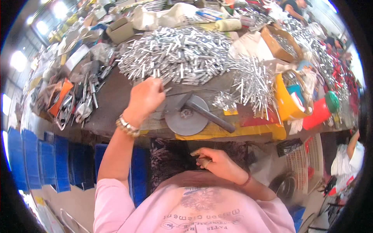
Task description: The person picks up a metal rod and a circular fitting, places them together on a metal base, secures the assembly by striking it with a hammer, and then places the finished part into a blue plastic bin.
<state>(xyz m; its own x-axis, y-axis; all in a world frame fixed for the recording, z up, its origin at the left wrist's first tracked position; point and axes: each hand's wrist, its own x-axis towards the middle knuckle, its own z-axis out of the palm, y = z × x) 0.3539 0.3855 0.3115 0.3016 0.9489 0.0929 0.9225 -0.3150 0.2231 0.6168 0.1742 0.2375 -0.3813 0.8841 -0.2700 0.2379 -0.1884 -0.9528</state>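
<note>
My left hand [145, 97] reaches forward to the near edge of a large pile of short silvery metal rods [178, 52]. Its fingers are curled closed, and what they hold, if anything, is hidden; a small metal piece shows just right of the knuckles. My right hand [218, 164] is held low before my body, below the table edge, with bent fingers and yellowish wraps on some of them. Anything in its grip is too small to make out. Between the hands and the pile, a hammer [210, 115] lies across a round grey metal disc [186, 126] on the table.
A smaller heap of thin rods [252, 83] lies right of the pile, beside a yellow container [285, 97] and a red one with a green end [320, 110]. Hand tools and an orange piece [62, 97] crowd the left. Blue bins [54, 163] stand below left.
</note>
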